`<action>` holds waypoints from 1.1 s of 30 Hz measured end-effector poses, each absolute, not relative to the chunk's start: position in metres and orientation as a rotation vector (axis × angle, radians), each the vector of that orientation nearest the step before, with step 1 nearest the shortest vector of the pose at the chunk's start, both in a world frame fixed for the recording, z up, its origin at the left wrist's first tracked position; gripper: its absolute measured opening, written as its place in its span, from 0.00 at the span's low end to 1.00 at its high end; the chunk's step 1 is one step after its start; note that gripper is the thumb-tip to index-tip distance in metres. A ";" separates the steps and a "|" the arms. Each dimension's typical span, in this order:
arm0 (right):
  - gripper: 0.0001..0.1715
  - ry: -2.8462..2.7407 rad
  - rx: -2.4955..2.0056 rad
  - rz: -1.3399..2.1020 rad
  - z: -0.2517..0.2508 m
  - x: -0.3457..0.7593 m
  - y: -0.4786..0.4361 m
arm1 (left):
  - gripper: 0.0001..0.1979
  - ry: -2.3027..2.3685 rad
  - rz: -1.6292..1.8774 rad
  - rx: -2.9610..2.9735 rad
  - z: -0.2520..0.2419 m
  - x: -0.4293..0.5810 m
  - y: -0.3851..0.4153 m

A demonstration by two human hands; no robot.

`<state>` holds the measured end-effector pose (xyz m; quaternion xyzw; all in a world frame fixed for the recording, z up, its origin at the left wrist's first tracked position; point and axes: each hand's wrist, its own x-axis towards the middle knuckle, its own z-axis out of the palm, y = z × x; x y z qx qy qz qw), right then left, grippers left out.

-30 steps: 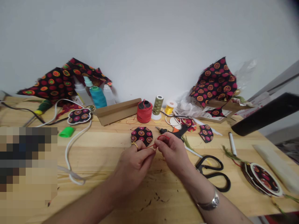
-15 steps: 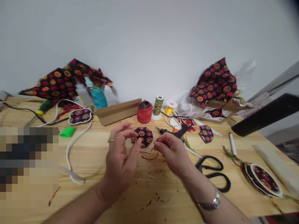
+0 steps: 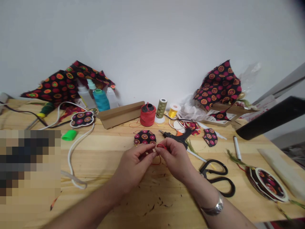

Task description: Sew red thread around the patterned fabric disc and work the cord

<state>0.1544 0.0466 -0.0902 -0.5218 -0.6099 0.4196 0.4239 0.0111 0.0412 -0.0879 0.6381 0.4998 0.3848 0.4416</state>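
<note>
Pinching a thin red cord (image 3: 161,146) at lower centre of the frame, with the left hand (image 3: 134,165) and right hand (image 3: 175,157) nearly meeting and both grips narrow. Looping the cord around the right fingertips (image 3: 159,148) and trailing a short length below the hands, with the left fingertips (image 3: 152,152) probably on the same strand, though the view there is partly hidden.

Lying just above the hands, a round patterned fabric piece (image 3: 145,137) resting on the wooden table (image 3: 100,203), not clearly touched by either hand. Sitting just right of it, a black-and-orange hot glue gun (image 3: 176,136). Standing farther up, a red spool (image 3: 147,115) and an olive thread cone (image 3: 161,108). Lying at right of the frame, black-handled scissors (image 3: 215,176), and at lower right, a stack of round fabric ornaments (image 3: 268,184). Circling the right wrist, a silver bangle (image 3: 213,208).
</note>
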 end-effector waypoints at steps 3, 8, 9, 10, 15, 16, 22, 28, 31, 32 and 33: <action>0.05 -1.517 -1.305 1.051 -0.090 0.154 0.047 | 0.10 1.268 0.969 1.541 -0.086 0.011 0.042; 0.05 -1.525 -1.329 1.026 -0.089 0.154 0.048 | 0.08 1.300 0.985 1.521 -0.083 0.011 0.042; 0.05 -1.527 -1.332 1.023 -0.089 0.154 0.048 | 0.08 1.308 0.981 1.513 -0.082 0.011 0.042; 0.05 -1.528 -1.332 1.025 -0.089 0.154 0.048 | 0.07 1.314 0.972 1.503 -0.082 0.011 0.042; 0.04 -1.524 -1.322 1.038 -0.089 0.154 0.047 | 0.07 1.317 0.940 1.456 -0.079 0.011 0.043; 0.04 -1.526 -1.319 1.039 -0.088 0.154 0.047 | 0.06 1.320 0.938 1.449 -0.079 0.011 0.044; 0.05 -1.529 -1.340 1.062 -0.086 0.154 0.046 | 0.07 1.325 0.922 1.454 -0.081 0.009 0.045; 0.04 -1.523 -1.307 1.096 -0.086 0.153 0.047 | 0.06 1.299 0.883 1.354 -0.083 0.008 0.045; 0.04 -1.523 -1.319 1.094 -0.087 0.153 0.047 | 0.06 1.269 0.868 1.255 -0.085 0.008 0.046; 0.04 -1.528 -1.326 1.084 -0.088 0.153 0.047 | 0.06 1.251 0.866 1.218 -0.086 0.009 0.046; 0.04 -1.535 -1.335 1.072 -0.088 0.153 0.048 | 0.06 1.229 0.867 1.183 -0.087 0.009 0.046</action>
